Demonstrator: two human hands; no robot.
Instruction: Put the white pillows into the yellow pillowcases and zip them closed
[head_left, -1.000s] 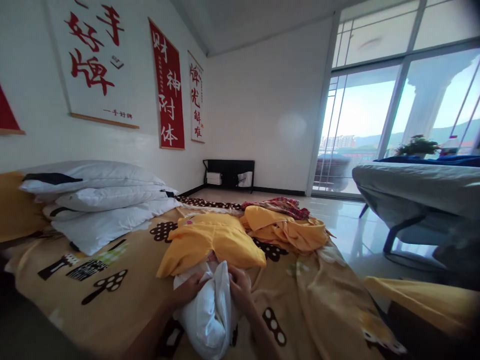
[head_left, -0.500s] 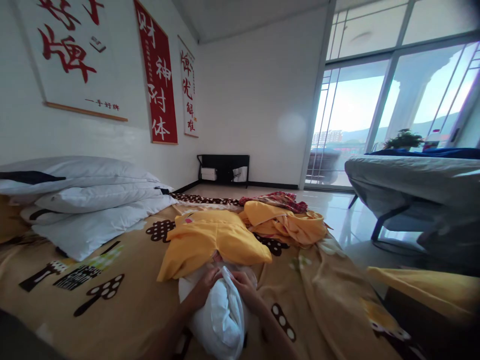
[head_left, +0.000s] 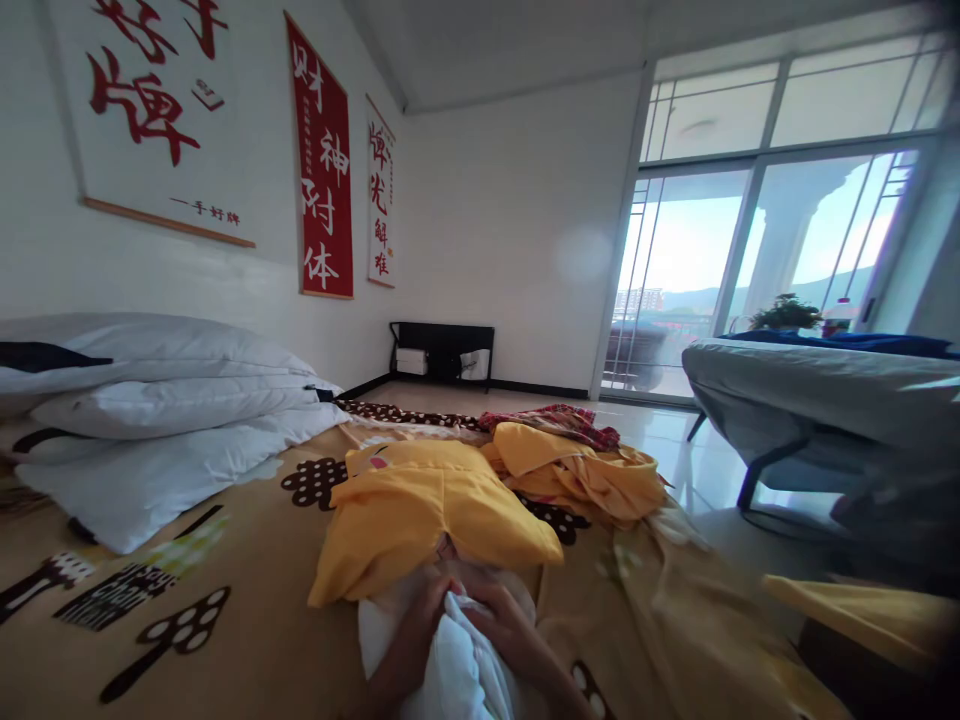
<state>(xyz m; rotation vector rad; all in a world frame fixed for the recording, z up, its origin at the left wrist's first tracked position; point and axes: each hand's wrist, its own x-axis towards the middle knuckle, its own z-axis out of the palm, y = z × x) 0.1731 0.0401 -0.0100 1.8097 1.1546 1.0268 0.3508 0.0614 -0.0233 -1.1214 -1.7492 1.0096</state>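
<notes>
Low in the middle of the view, my left hand [head_left: 420, 630] and my right hand [head_left: 504, 612] are close together, fingers closed on the folded end of a white pillow [head_left: 457, 668]. The pillow bulges toward me between my forearms, and its near end runs out of the picture. Just beyond my fingers, a yellow pillowcase [head_left: 420, 505] lies spread out, a pink mark near its far left corner. Its opening faces my hands, and white fabric shows at it. My fingertips are partly hidden by the cloth.
A patterned tan blanket [head_left: 247, 590] lies underneath. Several white pillows [head_left: 172, 405] are stacked at left. Crumpled yellow cloth [head_left: 592, 470] and red plaid cloth [head_left: 559, 422] lie beyond to the right. A covered table [head_left: 810, 390] stands at right, near yellow fabric [head_left: 862, 615].
The view has shifted, so my hands and the white pillow appear lower in the picture. Both hands keep their hold on the pillow, with little other visible movement.
</notes>
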